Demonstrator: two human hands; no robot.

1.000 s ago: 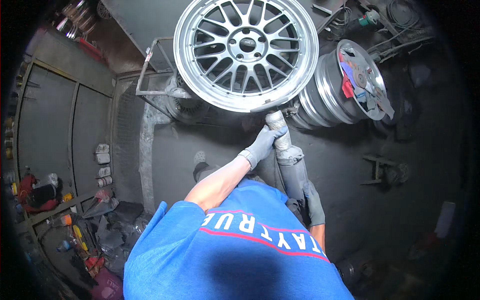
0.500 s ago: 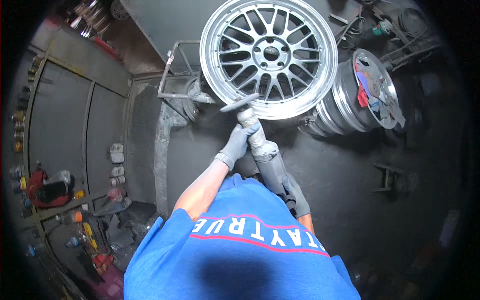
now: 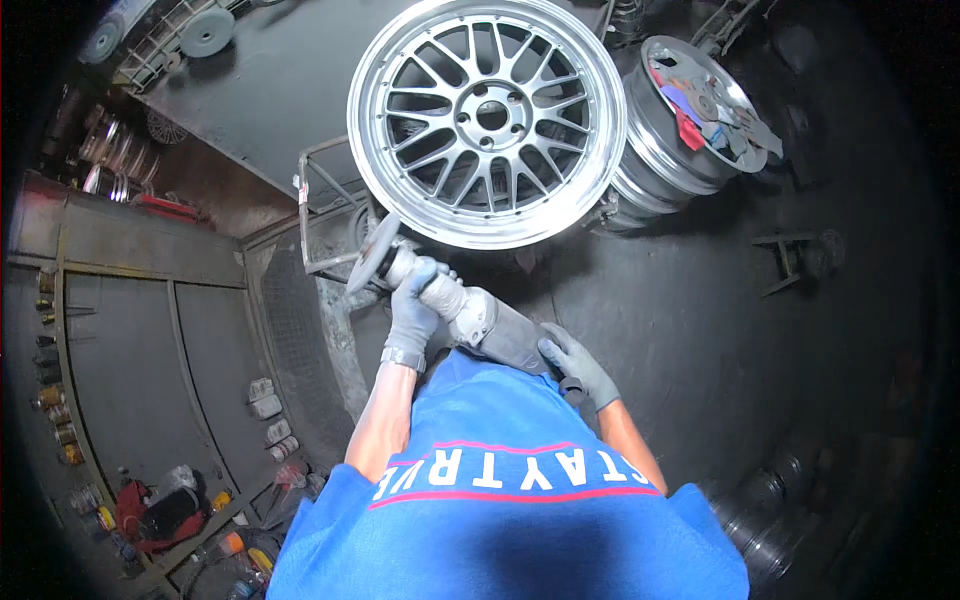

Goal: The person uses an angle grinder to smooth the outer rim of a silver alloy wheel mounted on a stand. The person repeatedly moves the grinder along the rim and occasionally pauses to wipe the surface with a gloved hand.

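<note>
My two gloved hands hold an angle grinder (image 3: pixel 505 335) slanted across the front of my body. My left hand (image 3: pixel 412 308) is closed round its wrapped, whitish neck, just behind the grey disc (image 3: pixel 373 254). Around the tool's rear end lies my right hand (image 3: pixel 580 366), its thumb and fingers against the grey body. The disc is tilted nearly on edge, off the lower left of a large silver alloy wheel (image 3: pixel 491 96). The wheel faces me, with mesh-like spokes and a shiny lip; a small gap seems to separate disc and lip.
A tubular metal frame (image 3: pixel 303 215) stands left of the wheel. To its right, stacked rims (image 3: pixel 668 165) carry sanding discs and scraps (image 3: pixel 700 105). Cans (image 3: pixel 265 400) and a red bag (image 3: pixel 133 510) line the left side. More rims (image 3: pixel 765 530) lie at lower right.
The grinder's disc end has swung left and away from the wheel's lower lip, and the disc has tipped steeper. Both hands stay on the tool. My view has shifted, placing the wheel further left.
</note>
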